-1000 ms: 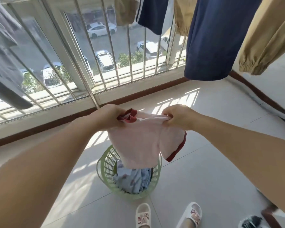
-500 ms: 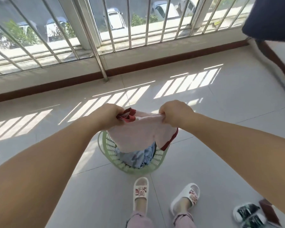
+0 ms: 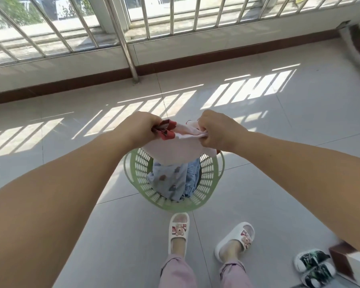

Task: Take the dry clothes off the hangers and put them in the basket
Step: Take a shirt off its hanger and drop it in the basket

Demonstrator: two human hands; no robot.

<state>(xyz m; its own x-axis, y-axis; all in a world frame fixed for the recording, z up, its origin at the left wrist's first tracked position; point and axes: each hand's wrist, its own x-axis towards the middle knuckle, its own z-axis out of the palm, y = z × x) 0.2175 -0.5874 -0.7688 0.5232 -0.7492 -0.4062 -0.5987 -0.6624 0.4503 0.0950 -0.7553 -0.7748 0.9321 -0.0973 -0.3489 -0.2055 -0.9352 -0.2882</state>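
We hold the shirt just above the basket, our left hand and right hand both clenched on its bunched top edge; folded clothes lie inside the basket.

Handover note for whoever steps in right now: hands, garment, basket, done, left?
Left hand: shut on the pink garment at its red trim.
Right hand: shut on the garment's other end.
Garment is off its hanger, held directly over the green basket on the floor.
Done: patterned clothes already in the basket.
Left: drop this one in; no hanging clothes in view now.
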